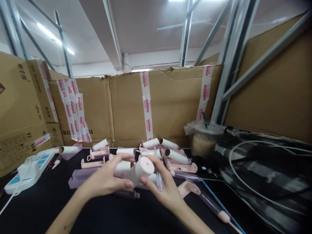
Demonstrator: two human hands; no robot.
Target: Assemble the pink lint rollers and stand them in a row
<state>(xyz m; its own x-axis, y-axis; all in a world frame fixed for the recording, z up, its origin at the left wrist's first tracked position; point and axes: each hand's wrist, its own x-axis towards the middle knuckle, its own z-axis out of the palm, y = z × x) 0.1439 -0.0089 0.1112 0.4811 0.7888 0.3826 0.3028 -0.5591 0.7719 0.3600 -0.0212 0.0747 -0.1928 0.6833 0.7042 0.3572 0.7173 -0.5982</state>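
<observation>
Between my hands is a white paper roll with a pink round end cap facing up toward me. My right hand grips it, thumb on the near side and fingers on the far right. A clear plastic stick-like piece shows beside those fingers. My left hand is at the roll's left, thumb and fingers apart; its thumb tip is close to the roll, and contact is unclear. Behind that hand lies another white roll. A pale purple plastic case lies left of it.
Several white rolls, pink holders and purple cases lie across the black tabletop. A power strip is at left. A lidded drink cup and a dark bag with a white cable stand right. Cardboard walls close the back.
</observation>
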